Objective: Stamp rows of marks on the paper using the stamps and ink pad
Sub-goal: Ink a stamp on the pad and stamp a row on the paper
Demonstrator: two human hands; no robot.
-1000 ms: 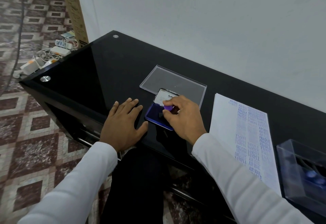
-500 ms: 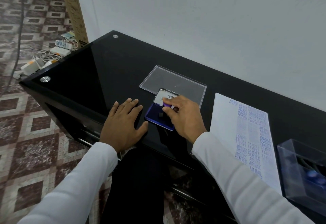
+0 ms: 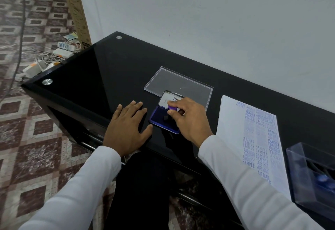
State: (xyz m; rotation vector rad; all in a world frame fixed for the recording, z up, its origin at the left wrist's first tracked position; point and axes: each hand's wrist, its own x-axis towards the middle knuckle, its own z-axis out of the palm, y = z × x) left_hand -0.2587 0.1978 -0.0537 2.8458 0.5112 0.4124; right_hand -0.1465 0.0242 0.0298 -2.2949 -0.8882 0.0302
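An open blue ink pad (image 3: 159, 117) lies on the black glass table (image 3: 108, 77), its white-lined lid (image 3: 167, 99) tipped back. My right hand (image 3: 190, 121) pinches a small purple-topped stamp (image 3: 171, 107) and holds it over the pad; whether the stamp touches the ink is hidden by my fingers. My left hand (image 3: 126, 128) rests flat on the table just left of the pad, fingers straight. To the right lies a white sheet of paper (image 3: 233, 131) carrying several rows of blue stamped words.
A clear plastic lid (image 3: 179, 83) lies flat behind the ink pad. A clear plastic box (image 3: 311, 171) with blue stamps inside stands at the right edge. The wall runs close behind the table. Cables and power strips (image 3: 59, 52) lie on the tiled floor at left.
My right hand has shifted the stamp slightly over the ink pad. My left hand has stayed flat in place.
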